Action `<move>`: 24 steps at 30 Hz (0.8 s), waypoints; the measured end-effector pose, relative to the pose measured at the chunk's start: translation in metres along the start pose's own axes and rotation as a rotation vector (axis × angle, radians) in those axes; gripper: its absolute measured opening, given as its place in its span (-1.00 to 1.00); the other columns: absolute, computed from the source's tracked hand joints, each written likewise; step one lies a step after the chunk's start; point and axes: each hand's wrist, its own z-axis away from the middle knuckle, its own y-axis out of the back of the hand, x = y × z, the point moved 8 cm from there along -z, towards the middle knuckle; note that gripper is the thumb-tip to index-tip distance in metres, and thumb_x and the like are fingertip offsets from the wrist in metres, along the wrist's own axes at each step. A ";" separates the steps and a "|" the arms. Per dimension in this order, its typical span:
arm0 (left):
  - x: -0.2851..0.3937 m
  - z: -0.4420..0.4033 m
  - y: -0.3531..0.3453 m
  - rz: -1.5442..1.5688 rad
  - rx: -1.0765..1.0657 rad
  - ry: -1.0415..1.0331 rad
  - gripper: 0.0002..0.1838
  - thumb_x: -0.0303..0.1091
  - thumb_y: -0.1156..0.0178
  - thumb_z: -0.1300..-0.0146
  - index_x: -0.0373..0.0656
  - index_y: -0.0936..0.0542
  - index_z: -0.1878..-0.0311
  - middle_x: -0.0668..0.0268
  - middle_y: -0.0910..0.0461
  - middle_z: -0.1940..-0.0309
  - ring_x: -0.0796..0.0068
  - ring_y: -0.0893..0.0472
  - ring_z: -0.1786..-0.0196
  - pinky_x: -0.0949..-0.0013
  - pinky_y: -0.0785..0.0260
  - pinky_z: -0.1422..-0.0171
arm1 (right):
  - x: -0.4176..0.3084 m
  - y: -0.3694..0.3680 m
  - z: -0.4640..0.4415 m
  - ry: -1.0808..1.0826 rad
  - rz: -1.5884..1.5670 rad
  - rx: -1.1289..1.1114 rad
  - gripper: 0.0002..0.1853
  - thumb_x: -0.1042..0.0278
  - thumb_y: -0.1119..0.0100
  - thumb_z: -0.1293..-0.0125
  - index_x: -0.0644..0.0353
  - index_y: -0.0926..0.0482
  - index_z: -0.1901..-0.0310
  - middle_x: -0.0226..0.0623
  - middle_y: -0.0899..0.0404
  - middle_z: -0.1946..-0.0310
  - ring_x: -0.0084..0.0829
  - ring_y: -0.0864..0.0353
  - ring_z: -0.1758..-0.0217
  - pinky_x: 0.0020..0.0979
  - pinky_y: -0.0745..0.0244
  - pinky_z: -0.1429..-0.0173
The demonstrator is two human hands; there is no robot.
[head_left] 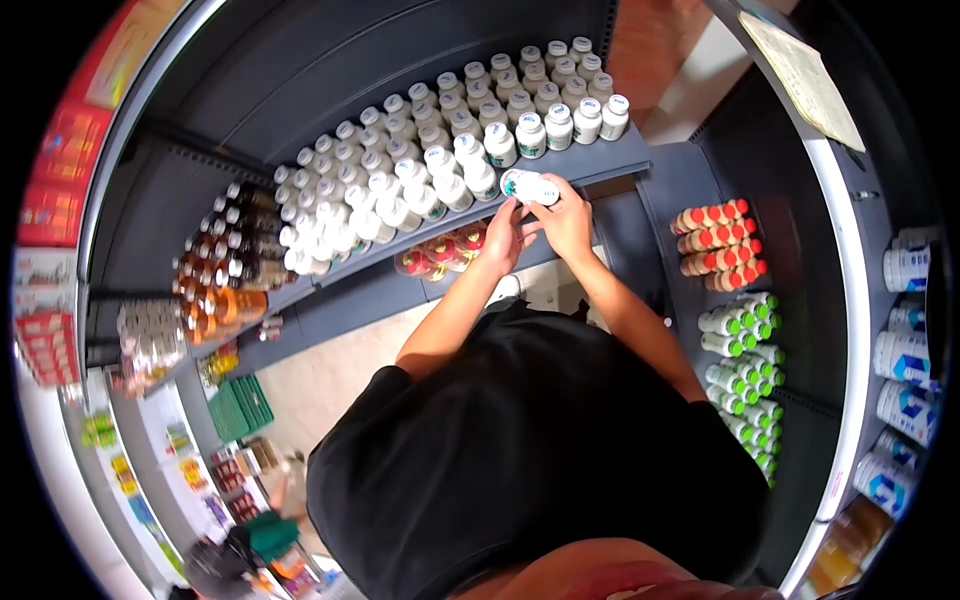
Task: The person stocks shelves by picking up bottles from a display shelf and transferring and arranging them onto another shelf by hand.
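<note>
Both of my hands are raised at the front edge of a dark shelf, around one white bottle [530, 188] with a white cap and green marks on its label. My right hand [566, 218] has its fingers wrapped round the bottle's cap end or base. Just left of it, my left hand [508, 236] touches the bottle's underside with its fingertips, some fingers apart. Behind them, rows of similar white bottles [470, 150] stand upright on the shelf [625, 160], several deep.
Brown bottles [225, 300] stand at the shelf's left end. Red-capped bottles [722, 240] and green-capped bottles [745, 375] fill the right side. Red-topped round packs [440, 250] sit below the shelf edge. A green crate [240, 408] and another person [225, 560] are at lower left.
</note>
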 end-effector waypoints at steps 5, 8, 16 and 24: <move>-0.001 -0.039 0.008 -0.039 -0.174 0.130 -0.67 0.00 0.08 -0.54 0.13 -0.42 -0.23 0.54 -0.58 -0.03 0.58 -0.64 0.12 0.47 -0.47 0.10 | -0.019 -0.015 -0.029 0.007 0.368 0.041 -0.52 0.25 -0.44 -0.12 0.03 -0.61 -0.11 -0.05 -0.72 0.35 -0.16 -0.77 0.29 -0.22 -0.62 0.17; -0.005 -0.046 0.019 -0.101 -0.154 0.163 -0.70 -0.11 0.09 -0.53 0.18 -0.38 -0.25 0.55 -0.57 0.08 0.65 -0.62 0.17 0.48 -0.47 0.15 | -0.013 -0.032 -0.041 0.053 0.366 0.043 -0.47 0.17 -0.49 -0.06 -0.03 -0.61 -0.11 -0.10 -0.72 0.27 -0.02 -0.73 0.24 -0.10 -0.60 0.14; -0.001 -0.058 0.029 -0.211 -0.116 0.000 -0.70 -0.27 -0.04 -0.45 0.07 -0.36 -0.21 0.45 -0.56 0.29 0.63 -0.54 0.44 0.52 -0.36 0.39 | -0.002 -0.034 -0.038 0.043 0.219 -0.002 -0.39 0.23 -0.39 -0.18 0.09 -0.48 -0.28 -0.05 -0.74 0.24 -0.17 -0.76 0.28 -0.25 -0.62 0.16; -0.001 -0.070 0.017 -0.277 -0.090 -0.031 -0.43 -0.19 -0.05 -0.42 0.00 -0.31 -0.48 0.37 -0.56 -0.23 0.54 -0.48 0.32 0.41 -0.37 0.17 | 0.225 0.094 0.141 -0.326 0.535 0.330 -0.58 0.07 -0.23 -0.27 0.04 -0.63 -0.11 -0.12 -0.65 -0.03 -0.11 -0.63 -0.09 -0.18 -0.52 -0.21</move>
